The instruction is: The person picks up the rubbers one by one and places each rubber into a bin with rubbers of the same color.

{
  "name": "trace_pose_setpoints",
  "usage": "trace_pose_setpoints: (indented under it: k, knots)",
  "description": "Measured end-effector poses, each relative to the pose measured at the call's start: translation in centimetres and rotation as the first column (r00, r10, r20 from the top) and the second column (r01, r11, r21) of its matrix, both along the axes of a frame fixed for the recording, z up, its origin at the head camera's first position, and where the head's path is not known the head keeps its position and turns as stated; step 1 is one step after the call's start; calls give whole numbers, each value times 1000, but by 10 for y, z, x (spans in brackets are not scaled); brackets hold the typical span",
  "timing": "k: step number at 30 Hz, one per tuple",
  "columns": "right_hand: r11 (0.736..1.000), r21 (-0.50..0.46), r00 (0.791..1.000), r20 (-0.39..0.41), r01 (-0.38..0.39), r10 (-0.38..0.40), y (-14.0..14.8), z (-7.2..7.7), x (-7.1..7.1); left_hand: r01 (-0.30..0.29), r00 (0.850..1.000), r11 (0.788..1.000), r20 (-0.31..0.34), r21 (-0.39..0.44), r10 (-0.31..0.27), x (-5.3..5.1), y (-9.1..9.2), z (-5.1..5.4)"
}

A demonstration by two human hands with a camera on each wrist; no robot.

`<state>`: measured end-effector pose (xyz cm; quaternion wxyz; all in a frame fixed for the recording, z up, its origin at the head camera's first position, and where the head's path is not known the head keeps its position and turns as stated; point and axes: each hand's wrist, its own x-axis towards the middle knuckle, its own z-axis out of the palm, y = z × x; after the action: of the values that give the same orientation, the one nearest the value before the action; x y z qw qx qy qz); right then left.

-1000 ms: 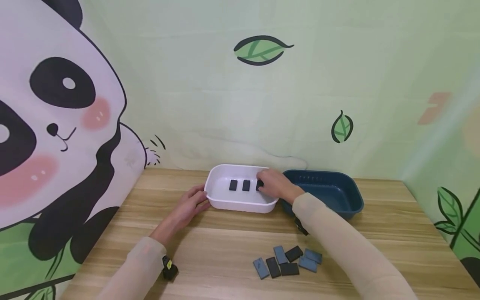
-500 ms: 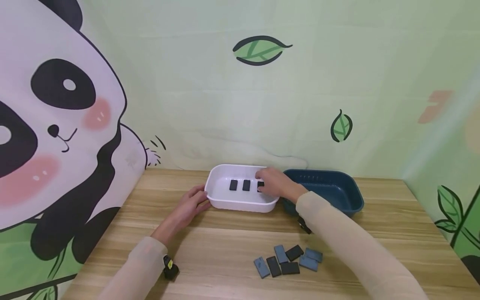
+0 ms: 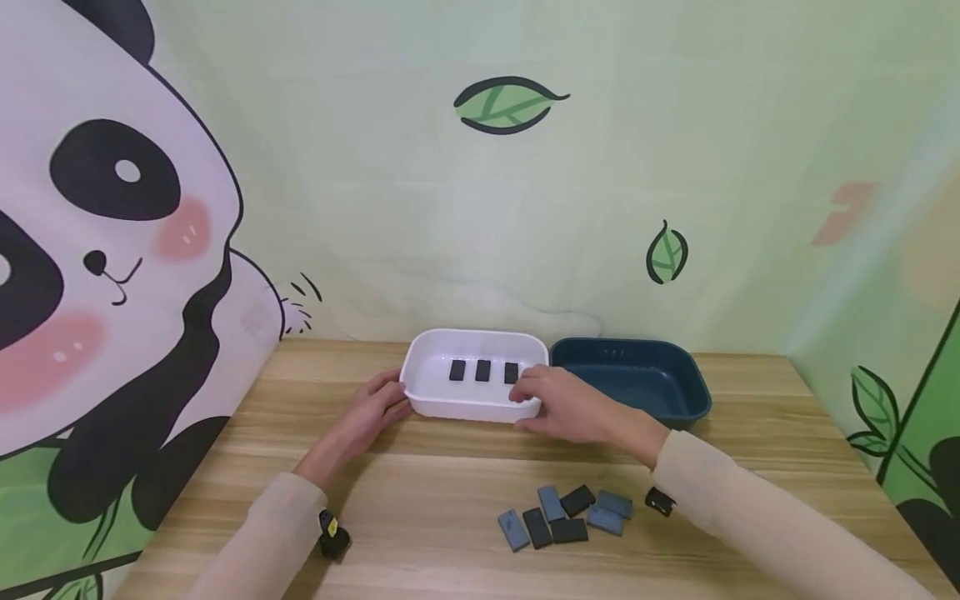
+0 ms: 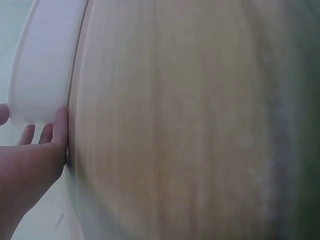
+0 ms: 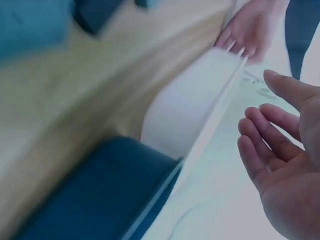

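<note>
Three small black rectangular blocks, a left one [image 3: 457, 370], a middle one [image 3: 483, 370] and a right one [image 3: 512, 372], lie in a row inside the white basin [image 3: 465, 411]. My left hand [image 3: 372, 408] rests against the basin's left end; its fingertips [image 4: 61, 117] touch the white wall in the left wrist view. Over the basin's front right corner is my right hand [image 3: 570, 406]. Nothing shows between its loosely bent fingers [image 5: 260, 165] in the right wrist view.
A dark blue basin [image 3: 693, 392] stands right beside the white one. Nearer on the wooden table [image 3: 420, 517] lies a cluster of several black blocks [image 3: 537, 528] and grey-blue blocks [image 3: 513, 530]. A printed cloth backdrop [image 3: 375, 208] rises behind.
My right hand has let go of the right black block and moved back toward me, over the white basin's front right corner. My left hand stays at the basin's left end.
</note>
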<state>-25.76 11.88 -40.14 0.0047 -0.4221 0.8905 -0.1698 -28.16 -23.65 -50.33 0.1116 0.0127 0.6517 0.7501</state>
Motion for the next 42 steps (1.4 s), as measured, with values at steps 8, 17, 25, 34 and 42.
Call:
trace_pose_setpoints:
  k: [8, 17, 25, 34, 42]
  knots:
    - [999, 5, 996, 81, -32, 32, 48, -33, 44, -5, 1000, 1000, 0, 4, 5, 1, 0, -2]
    - [998, -58, 991, 133, 25, -18, 83, -63, 63, -17, 1000, 1000, -4, 1, 17, -2, -3, -1]
    - [996, -80, 993, 116, 47, -38, 85, -72, 69, -25, 1000, 1000, 15, 6, 24, -1, -2, -4]
    - [996, -54, 990, 124, 78, -71, 79, -77, 72, -9, 1000, 1000, 16, 4, 9, 0, 0, -4]
    - [995, -61, 990, 123, 79, -71, 75, -78, 71, -10, 1000, 1000, 10, 2, 10, 0, 0, -2]
